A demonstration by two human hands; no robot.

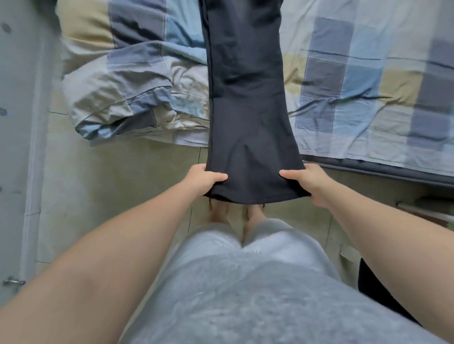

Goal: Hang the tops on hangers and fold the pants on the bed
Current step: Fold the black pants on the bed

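Observation:
Dark navy pants (246, 84) lie stretched lengthwise, legs together, from the top of the view across the bed (375, 86) and out past its near edge. The flared hem end hangs over the floor. My left hand (205, 179) grips the hem's left corner, thumb on top. At the hem's right corner my right hand (308, 182) grips the same way. The waist end is cut off by the frame's top.
A crumpled plaid quilt (133, 84) is bunched on the bed left of the pants. Pale tiled floor (109, 190) lies below, my bare feet under the hem. A light door (2, 160) stands at left, a dark object (376, 282) at lower right.

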